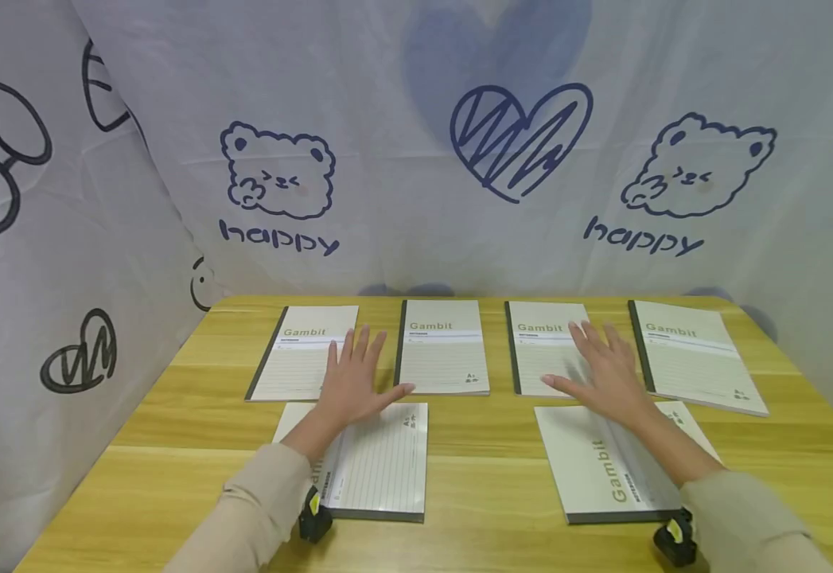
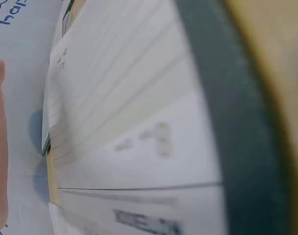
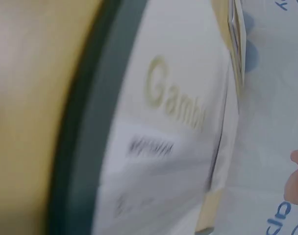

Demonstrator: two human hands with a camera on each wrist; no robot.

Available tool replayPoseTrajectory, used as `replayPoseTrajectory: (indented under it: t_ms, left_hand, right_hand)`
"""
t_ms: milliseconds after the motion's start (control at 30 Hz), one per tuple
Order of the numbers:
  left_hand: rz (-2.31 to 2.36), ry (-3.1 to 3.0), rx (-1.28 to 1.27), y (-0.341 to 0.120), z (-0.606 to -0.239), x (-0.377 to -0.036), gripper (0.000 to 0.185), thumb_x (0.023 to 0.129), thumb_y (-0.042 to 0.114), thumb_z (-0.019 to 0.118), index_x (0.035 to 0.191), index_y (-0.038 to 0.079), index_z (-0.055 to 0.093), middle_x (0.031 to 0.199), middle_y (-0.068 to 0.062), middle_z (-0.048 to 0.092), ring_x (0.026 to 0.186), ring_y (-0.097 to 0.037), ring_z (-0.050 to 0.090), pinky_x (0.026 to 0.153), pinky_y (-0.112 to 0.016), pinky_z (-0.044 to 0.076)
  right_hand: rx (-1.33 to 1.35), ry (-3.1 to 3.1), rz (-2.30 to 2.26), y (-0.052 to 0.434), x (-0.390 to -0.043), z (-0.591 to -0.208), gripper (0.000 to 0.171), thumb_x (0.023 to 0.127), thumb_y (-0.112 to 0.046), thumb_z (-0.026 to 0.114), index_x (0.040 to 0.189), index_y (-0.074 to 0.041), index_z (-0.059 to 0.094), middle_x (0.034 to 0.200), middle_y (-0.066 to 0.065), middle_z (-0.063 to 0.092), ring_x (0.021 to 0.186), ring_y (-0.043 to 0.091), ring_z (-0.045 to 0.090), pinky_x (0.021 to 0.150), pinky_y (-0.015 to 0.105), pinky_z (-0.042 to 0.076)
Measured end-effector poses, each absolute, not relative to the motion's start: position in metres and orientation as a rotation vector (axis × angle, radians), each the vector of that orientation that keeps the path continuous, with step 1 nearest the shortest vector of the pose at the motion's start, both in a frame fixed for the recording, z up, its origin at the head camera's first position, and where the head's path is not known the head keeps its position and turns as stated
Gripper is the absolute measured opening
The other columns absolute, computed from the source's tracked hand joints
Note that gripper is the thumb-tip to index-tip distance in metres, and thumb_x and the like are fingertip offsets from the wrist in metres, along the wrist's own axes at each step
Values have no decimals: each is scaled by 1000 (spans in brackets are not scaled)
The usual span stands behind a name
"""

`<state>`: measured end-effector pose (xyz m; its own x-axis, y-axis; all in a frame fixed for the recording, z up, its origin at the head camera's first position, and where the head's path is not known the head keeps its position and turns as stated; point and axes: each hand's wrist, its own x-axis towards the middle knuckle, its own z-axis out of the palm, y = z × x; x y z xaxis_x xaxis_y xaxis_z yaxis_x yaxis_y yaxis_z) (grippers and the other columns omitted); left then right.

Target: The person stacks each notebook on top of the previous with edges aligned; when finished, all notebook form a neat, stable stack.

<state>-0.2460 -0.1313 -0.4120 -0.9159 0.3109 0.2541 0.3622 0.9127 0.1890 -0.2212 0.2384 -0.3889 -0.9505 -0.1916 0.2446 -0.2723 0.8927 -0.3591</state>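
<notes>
My left hand (image 1: 354,382) is spread with straight fingers over the front-left notebook (image 1: 387,469) and overlaps the back-left notebook (image 1: 294,366) in the head view. Fingers spread likewise, my right hand (image 1: 611,378) is above the front-right notebook (image 1: 581,469), its fingertips overlapping a back-row notebook (image 1: 538,366). Neither hand grips anything. Both front notebooks lie sideways, their dark spines toward me and partly covered by my forearms. Close up, the left wrist view shows a lined cover (image 2: 119,98) and dark spine; the right one shows a "Gambit" cover (image 3: 154,112).
Between the hands at the back lies another Gambit notebook (image 1: 445,358), and one more (image 1: 695,358) is slightly turned at the far right. They rest on a wooden table (image 1: 480,493). A white curtain (image 1: 387,159) with drawn bears and hearts hangs behind it.
</notes>
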Motion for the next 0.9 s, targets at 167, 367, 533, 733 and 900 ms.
replayPoseTrajectory:
  t_ms: [167, 367, 533, 733, 900]
  left_hand:
    - [-392, -2821, -473, -127, -406, -253, 90, 80, 63, 53, 145, 7, 27, 145, -21, 35, 131, -41, 35, 105, -56, 30]
    - [-508, -2872, -447, -124, -404, -257, 84, 83, 59, 52, 145, 7, 28, 136, -22, 46, 122, -39, 45, 96, -54, 39]
    - [-558, -2891, -455, -121, -408, -262, 79, 84, 56, 54, 143, 8, 33, 127, -24, 52, 111, -39, 52, 88, -50, 44]
    - [-635, -2898, -444, -116, -415, -266, 78, 84, 53, 56, 142, 6, 34, 123, -27, 52, 107, -39, 53, 85, -49, 46]
    - [-677, -2951, -412, -113, -425, -267, 77, 85, 52, 56, 143, 8, 33, 123, -27, 50, 106, -38, 52, 83, -48, 46]
  right_hand:
    - [347, -2811, 714, 218, -228, -384, 87, 82, -49, 64, 145, -1, 28, 141, 28, 37, 130, 49, 29, 103, 64, 25]
    - [355, -2812, 852, 191, -236, -388, 83, 84, -48, 62, 144, -1, 30, 119, 29, 57, 111, 42, 52, 90, 53, 44]
    - [416, -2784, 972, 171, -244, -397, 75, 84, -41, 64, 139, 3, 37, 92, 17, 65, 72, 22, 58, 64, 33, 47]
    - [429, -2792, 1080, 153, -254, -405, 72, 84, -33, 67, 136, 8, 40, 71, 6, 53, 57, 12, 37, 54, 24, 33]
    - [420, -2869, 1033, 143, -256, -416, 70, 84, -33, 67, 135, 8, 41, 64, 3, 49, 55, 12, 34, 53, 23, 31]
